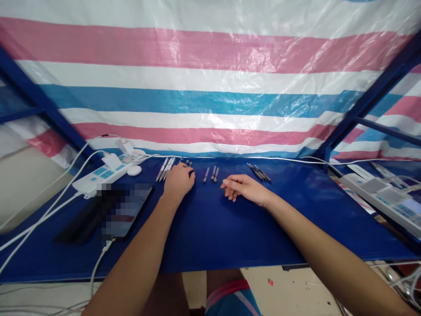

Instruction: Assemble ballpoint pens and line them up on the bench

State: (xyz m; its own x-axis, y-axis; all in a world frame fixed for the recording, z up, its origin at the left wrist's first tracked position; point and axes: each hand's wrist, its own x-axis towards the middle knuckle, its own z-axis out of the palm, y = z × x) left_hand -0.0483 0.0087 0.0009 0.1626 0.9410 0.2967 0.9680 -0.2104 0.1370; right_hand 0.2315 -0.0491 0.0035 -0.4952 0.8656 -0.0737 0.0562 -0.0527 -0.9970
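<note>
My left hand (179,179) rests at the back of the blue table, fingers apart over several dark pens (188,163); its fingertips are partly hidden. Just left of it lie several white pens (167,166), side by side. Between my two hands are a single grey pen (206,175) and a pair of grey pens (215,173). My right hand (241,186) hovers low over the table, its fingers loosely curled and slightly apart, with nothing visible in them. Beyond its wrist lie several dark pens (259,172) in a slanted group.
On the left are a white power strip (101,175) with plugs and cables, a round white object (134,170), and a phone (131,215) on a charging cable. A second power strip (384,197) sits at the right. The blue table (230,241) ends before my legs.
</note>
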